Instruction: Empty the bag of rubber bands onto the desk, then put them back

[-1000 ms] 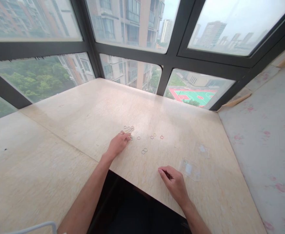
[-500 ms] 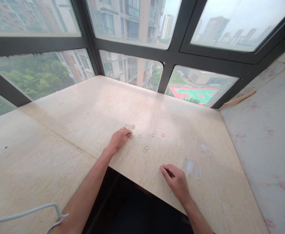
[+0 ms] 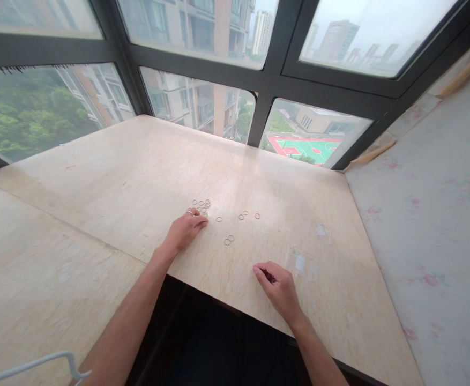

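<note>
My left hand (image 3: pixel 184 230) rests on the pale marble sill (image 3: pixel 146 177), fingers drawn together, with its fingertips at a small cluster of thin rubber bands (image 3: pixel 201 204). What the fingers pinch is too small to see. More loose bands lie to the right: one single band (image 3: pixel 219 219), a pair of bands (image 3: pixel 229 240) and a few coloured bands (image 3: pixel 249 215). My right hand (image 3: pixel 277 287) lies near the sill's front edge, fingers curled in loosely, beside a clear plastic bag (image 3: pixel 301 264).
A second small clear bag (image 3: pixel 320 231) lies further back on the right. Dark-framed windows (image 3: pixel 267 86) close off the far side. A floral-papered wall (image 3: pixel 431 214) rises on the right. A white wire hanger (image 3: pixel 29 364) shows at the bottom left. A dark gap (image 3: pixel 218 343) opens below the front edge.
The view has drifted right and down. My left hand drew back slightly from the band cluster. My right hand stays in place by the bag.
</note>
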Available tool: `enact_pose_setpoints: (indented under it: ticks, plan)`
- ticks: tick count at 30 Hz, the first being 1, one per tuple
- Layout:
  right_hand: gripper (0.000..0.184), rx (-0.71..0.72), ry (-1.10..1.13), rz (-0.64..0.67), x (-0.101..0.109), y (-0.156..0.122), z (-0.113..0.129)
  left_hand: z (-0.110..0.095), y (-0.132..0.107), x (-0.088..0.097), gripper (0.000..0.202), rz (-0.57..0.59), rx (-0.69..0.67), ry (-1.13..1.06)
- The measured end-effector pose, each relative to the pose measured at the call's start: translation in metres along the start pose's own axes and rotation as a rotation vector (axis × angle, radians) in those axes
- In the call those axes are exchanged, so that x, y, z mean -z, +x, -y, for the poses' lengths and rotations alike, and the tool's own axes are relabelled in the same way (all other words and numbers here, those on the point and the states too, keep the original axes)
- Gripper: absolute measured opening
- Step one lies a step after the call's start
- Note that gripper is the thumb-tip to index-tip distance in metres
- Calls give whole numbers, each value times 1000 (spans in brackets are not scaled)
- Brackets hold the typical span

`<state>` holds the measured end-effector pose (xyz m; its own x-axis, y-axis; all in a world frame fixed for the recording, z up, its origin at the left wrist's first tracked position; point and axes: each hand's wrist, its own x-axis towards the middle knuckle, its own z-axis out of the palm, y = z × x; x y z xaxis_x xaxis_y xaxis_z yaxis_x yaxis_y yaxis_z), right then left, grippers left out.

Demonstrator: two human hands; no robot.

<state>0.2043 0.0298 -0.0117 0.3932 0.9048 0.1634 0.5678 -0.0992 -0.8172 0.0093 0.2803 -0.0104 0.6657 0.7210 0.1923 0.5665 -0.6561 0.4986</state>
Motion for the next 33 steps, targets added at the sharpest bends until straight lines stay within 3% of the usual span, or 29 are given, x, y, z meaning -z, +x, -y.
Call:
enact_pose_setpoints:
  ticks: [19,27,33]
  plan:
    - [23,-12,8,6,1,-1,2,-7,1,-4,18,-30,41,4]
    - [22,-12,16,1,1,-1,0,-13,-2,-3,16,-278,155,-429]
    - [24,-16,16,4,1,-1,0,-48,-6,4,37,-236,287,-1040]
